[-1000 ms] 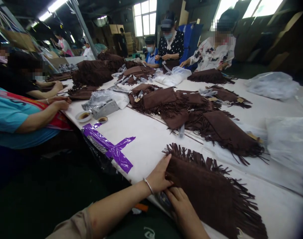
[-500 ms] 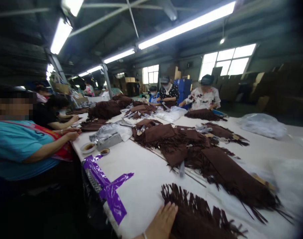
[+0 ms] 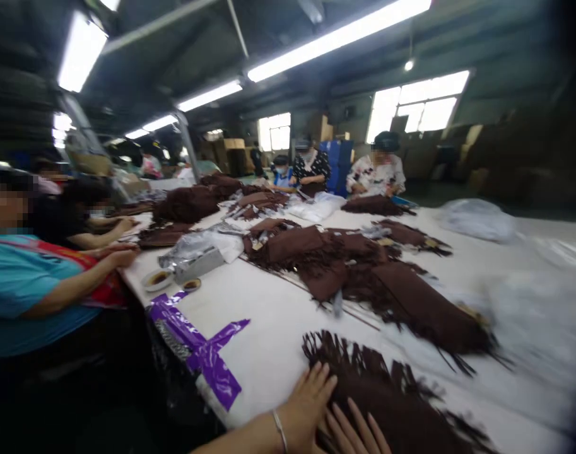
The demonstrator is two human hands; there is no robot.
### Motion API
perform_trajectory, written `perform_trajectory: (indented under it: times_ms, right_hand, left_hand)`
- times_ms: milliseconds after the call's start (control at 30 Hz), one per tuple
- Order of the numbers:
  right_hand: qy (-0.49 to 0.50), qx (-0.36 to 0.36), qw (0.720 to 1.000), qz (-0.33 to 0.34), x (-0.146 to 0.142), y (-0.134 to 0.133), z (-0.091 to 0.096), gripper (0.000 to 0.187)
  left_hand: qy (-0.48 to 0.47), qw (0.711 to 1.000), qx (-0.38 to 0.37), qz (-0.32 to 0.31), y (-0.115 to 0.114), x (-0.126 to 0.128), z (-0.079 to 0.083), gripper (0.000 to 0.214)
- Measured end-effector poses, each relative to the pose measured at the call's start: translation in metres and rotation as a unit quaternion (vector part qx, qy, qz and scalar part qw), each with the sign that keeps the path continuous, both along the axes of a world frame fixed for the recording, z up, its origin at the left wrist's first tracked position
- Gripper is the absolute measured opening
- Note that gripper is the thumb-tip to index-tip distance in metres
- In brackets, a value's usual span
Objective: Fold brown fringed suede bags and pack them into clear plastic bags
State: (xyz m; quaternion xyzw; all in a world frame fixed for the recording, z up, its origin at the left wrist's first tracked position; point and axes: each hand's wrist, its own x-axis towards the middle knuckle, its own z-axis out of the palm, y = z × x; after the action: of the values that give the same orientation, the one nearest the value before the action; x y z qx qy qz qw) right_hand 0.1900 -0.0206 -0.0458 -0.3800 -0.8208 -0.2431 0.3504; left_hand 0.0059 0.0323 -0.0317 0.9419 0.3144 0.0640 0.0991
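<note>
A dark brown fringed scarf (image 3: 401,400) lies on the white table (image 3: 259,315) at the near edge of the view, its fringe pointing away from me. My left hand (image 3: 306,400), with a thin band at the wrist, rests flat on the scarf's left edge, fingers stretched out. Just right of it, my right hand (image 3: 356,432) lies on the scarf, its fingers spread and pointing forward. The lower part of this hand is cut off by the frame.
More folded brown scarves (image 3: 411,302) lie in a heap beyond. Purple tape (image 3: 207,353) runs along the table's left edge. Small dishes of dark liquid (image 3: 158,279) stand by a grey box (image 3: 200,263). Clear plastic bags (image 3: 477,219) lie right. Co-workers (image 3: 27,284) work around the table.
My right hand has come into view and lies on the scarf beside my left hand. My left hand and forearm show more. The view has shifted slightly.
</note>
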Motion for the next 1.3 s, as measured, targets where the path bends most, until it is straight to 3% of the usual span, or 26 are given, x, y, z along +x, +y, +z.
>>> perform_trajectory:
  times_ms: [67, 133, 233, 300, 367, 433, 500, 533, 667, 767, 833, 900, 1000, 1067, 1167, 1300]
  right_hand:
    - [-0.018, -0.133, 0.989, -0.067, 0.014, -0.034, 0.013, 0.054]
    - [0.024, -0.262, 0.959, -0.105, 0.023, -0.058, 0.023, 0.055]
    - [0.193, -0.358, 0.907, -0.105, 0.033, -0.094, 0.024, 0.05]
    - [0.352, -0.389, 0.844, -0.11, 0.038, -0.125, 0.018, 0.04]
    - [0.534, -0.411, 0.725, -0.142, 0.043, -0.157, 0.011, 0.034]
    - [0.697, -0.411, 0.567, -0.152, 0.048, -0.181, 0.006, 0.04]
    - [0.809, -0.39, 0.425, -0.116, 0.054, -0.193, 0.006, 0.052]
    - [0.843, -0.379, 0.371, -0.091, 0.057, -0.196, 0.009, 0.057]
    - [0.895, -0.386, 0.223, -0.014, 0.074, -0.193, 0.026, 0.067]
    - [0.901, -0.403, 0.139, 0.084, 0.083, -0.182, 0.036, 0.073]
    - [0.901, -0.384, 0.111, 0.169, 0.085, -0.169, 0.039, 0.074]
    - [0.91, -0.334, 0.103, 0.224, 0.085, -0.15, 0.04, 0.069]
    - [0.927, -0.283, 0.095, 0.227, 0.088, -0.124, 0.04, 0.067]
    - [0.93, -0.287, 0.107, 0.202, 0.094, -0.114, 0.039, 0.07]
    - [0.936, -0.263, 0.168, 0.16, 0.108, -0.112, 0.036, 0.068]
    - [0.928, -0.194, 0.297, 0.11, 0.125, -0.117, 0.036, 0.072]
  left_hand:
    - [-0.013, 0.997, -0.075, -0.029, -0.007, -0.002, 0.033, 0.107]
    - [-0.058, 0.994, -0.09, -0.023, -0.008, 0.003, 0.056, 0.088]
    - [-0.104, 0.989, -0.077, -0.065, -0.017, 0.022, 0.07, 0.056]
    - [-0.09, 0.982, -0.079, -0.145, -0.03, 0.042, 0.068, 0.053]
    - [-0.049, 0.971, -0.089, -0.218, -0.044, 0.065, 0.06, 0.06]
    - [-0.01, 0.964, -0.087, -0.249, -0.055, 0.089, 0.05, 0.069]
    - [0.007, 0.965, -0.066, -0.253, -0.063, 0.11, 0.038, 0.073]
    - [0.007, 0.967, -0.049, -0.251, -0.065, 0.118, 0.032, 0.073]
    - [-0.029, 0.964, 0.031, -0.262, -0.068, 0.135, 0.013, 0.052]
    - [-0.085, 0.954, 0.077, -0.277, -0.065, 0.135, 0.014, 0.039]
    - [-0.117, 0.948, 0.09, -0.284, -0.066, 0.131, 0.021, 0.039]
    - [-0.134, 0.941, 0.092, -0.297, -0.069, 0.127, 0.031, 0.04]
    - [-0.137, 0.932, 0.091, -0.324, -0.078, 0.123, 0.043, 0.042]
    - [-0.137, 0.927, 0.086, -0.338, -0.083, 0.122, 0.046, 0.043]
    - [-0.126, 0.929, 0.067, -0.342, -0.086, 0.121, 0.044, 0.043]
    - [-0.077, 0.935, 0.018, -0.345, -0.085, 0.123, 0.036, 0.04]
